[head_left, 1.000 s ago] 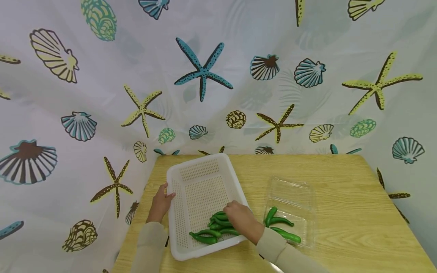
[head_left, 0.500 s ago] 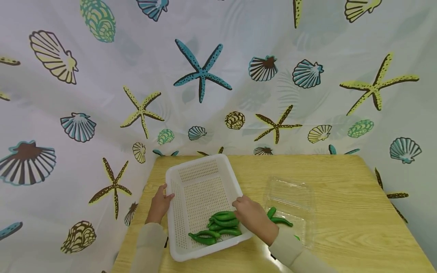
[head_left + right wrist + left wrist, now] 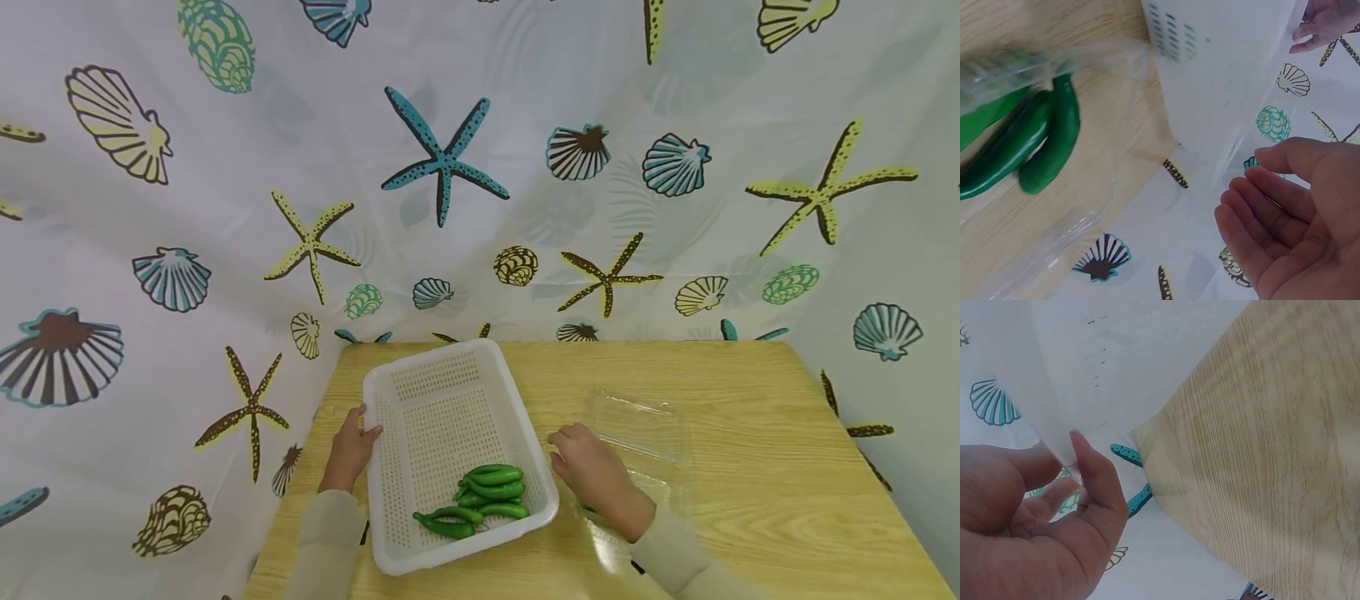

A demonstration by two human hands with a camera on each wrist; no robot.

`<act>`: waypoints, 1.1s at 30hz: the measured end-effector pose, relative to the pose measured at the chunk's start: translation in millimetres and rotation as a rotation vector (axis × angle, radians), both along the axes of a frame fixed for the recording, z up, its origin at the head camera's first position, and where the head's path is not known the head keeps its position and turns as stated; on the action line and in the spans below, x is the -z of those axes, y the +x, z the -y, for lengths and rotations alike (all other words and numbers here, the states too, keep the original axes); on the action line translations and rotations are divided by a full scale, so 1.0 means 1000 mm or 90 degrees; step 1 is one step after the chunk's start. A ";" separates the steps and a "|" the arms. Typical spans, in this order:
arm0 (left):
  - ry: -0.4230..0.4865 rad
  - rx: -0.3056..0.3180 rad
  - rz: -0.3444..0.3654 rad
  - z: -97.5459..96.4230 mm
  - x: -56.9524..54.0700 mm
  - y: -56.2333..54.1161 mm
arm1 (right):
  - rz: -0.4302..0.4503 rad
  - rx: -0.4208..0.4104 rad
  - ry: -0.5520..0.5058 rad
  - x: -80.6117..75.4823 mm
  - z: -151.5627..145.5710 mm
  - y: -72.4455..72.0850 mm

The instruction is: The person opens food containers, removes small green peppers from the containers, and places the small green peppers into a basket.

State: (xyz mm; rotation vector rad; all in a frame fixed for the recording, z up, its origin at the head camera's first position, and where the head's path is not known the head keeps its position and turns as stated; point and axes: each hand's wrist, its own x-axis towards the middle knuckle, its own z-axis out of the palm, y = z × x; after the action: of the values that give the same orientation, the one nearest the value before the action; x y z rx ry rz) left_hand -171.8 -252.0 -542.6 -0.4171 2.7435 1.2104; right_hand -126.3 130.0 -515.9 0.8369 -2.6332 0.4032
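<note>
My left hand (image 3: 351,450) grips the left rim of a white perforated plastic basket (image 3: 446,429); in the left wrist view, thumb and fingers close on its edge (image 3: 1072,465). The basket leans with its lower end nearer me. Several green chili peppers (image 3: 491,492) lie bunched at that near end. Just off the basket's right side, my right hand (image 3: 596,475) is in the air with relaxed fingers and nothing in them. Beneath and beyond it is an open clear plastic clamshell (image 3: 641,412). A few green chili peppers (image 3: 1063,137) inside it show in the right wrist view, mostly covered by my hand in the head view.
The wooden table (image 3: 765,467) extends to the right of the clamshell. A white curtain (image 3: 525,208) printed with shells and starfish hangs behind the table and along its sides.
My right hand has moved from over the peppers in the basket, across its right rim, to beside the clamshell, its fingers loosening. The left hand and basket have stayed in place.
</note>
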 end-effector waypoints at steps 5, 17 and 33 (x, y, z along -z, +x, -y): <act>0.003 -0.001 0.005 0.000 0.000 0.000 | 0.034 0.037 0.022 0.004 -0.018 0.001; 0.003 0.002 0.004 -0.001 -0.002 0.001 | 0.161 0.104 0.012 0.022 -0.056 0.005; -0.009 0.006 0.001 0.000 0.001 -0.001 | 0.253 0.133 0.020 0.060 -0.081 0.009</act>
State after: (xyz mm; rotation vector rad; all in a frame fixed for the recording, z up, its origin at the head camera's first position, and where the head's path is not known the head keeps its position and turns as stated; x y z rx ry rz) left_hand -172.6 -252.3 -543.9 -0.4054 2.7507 1.1894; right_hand -117.6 211.4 -575.7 0.5230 -3.0614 0.5171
